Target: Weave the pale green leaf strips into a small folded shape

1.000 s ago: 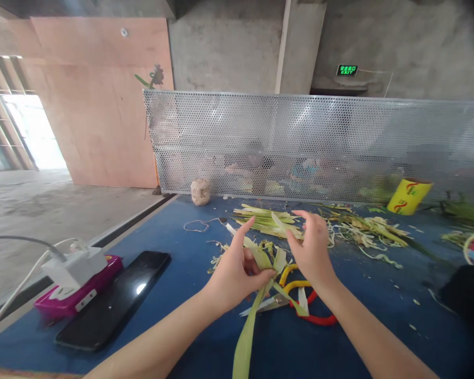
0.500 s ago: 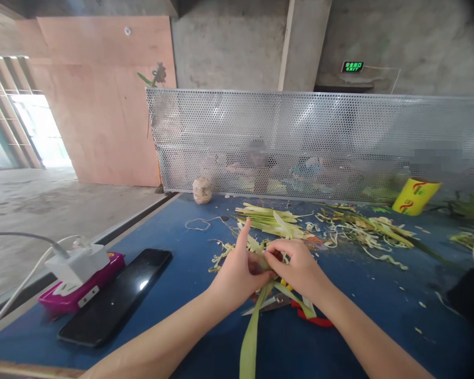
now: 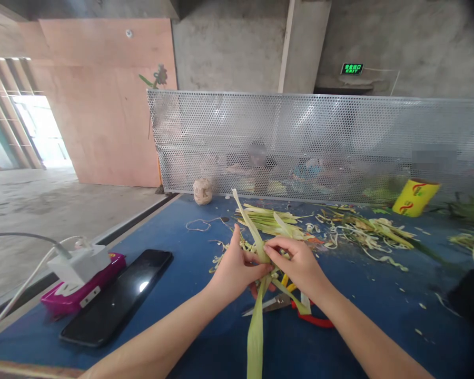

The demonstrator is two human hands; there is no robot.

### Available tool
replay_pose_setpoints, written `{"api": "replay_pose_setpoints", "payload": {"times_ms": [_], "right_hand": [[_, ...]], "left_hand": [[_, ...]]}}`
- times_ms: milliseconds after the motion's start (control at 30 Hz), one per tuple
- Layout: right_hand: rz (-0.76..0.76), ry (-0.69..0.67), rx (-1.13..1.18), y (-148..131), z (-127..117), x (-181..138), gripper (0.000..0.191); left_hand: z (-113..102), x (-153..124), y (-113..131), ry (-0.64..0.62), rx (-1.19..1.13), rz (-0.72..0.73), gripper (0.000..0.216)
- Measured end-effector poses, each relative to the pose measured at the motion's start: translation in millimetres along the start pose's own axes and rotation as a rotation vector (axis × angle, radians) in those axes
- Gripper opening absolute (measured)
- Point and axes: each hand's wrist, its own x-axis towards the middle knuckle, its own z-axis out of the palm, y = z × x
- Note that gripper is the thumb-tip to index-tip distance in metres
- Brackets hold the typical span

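Both my hands meet above the blue table over a bundle of pale green leaf strips. My left hand grips the bundle where the strips cross, fingers wrapped round it. My right hand pinches a strip at the same spot; that strip sticks up and away to the back left. One long strip hangs down toward me. Under my hands lie scissors with red and yellow handles, partly hidden.
A black phone and a pink power bank with a white charger lie at the left. Cut leaves and scraps litter the table behind. A ball of twine, a yellow roll and a perforated metal screen stand at the back.
My right hand came down from an open pose and closed on a strip beside my left hand. A leaf strip now stands up toward the back left.
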Motion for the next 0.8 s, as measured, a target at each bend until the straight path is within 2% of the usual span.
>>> {"api": "replay_pose_setpoints", "payload": {"times_ms": [100,233,333,400,500,567,633,733,800], "right_hand": [[-0.018,-0.017,-0.002,1,0,1,0.014],[-0.054,-0.042,-0.02,1,1,1,0.012],[-0.064,-0.005,-0.049,1,-1,0,0.01],[-0.121,0.07,-0.118,0,-4,0,0.014],[-0.367,0.159,-0.324,-2,-11,-4,0.022],[-0.55,0.116,-0.466,-4,-15,-7,0.03],[-0.664,0.022,-0.55,-6,-15,-11,0.035],[-0.736,-0.082,-0.603,-7,-11,-14,0.027],[-0.744,-0.098,-0.624,-6,-9,-14,0.02]], "left_hand": [[-2,2,0,-0.041,-0.017,0.012,0.104],[-2,4,0,-0.082,0.004,0.052,0.069],[-2,4,1,-0.075,-0.013,0.062,0.057],[-2,5,3,-0.046,-0.048,0.062,0.057],[-5,5,7,0.063,-0.099,0.055,0.06],[-7,6,9,0.145,-0.116,0.05,0.065],[-9,6,11,0.218,-0.141,0.049,0.073],[-12,8,11,0.284,-0.201,0.049,0.084],[-14,9,10,0.29,-0.222,0.056,0.089]]}}
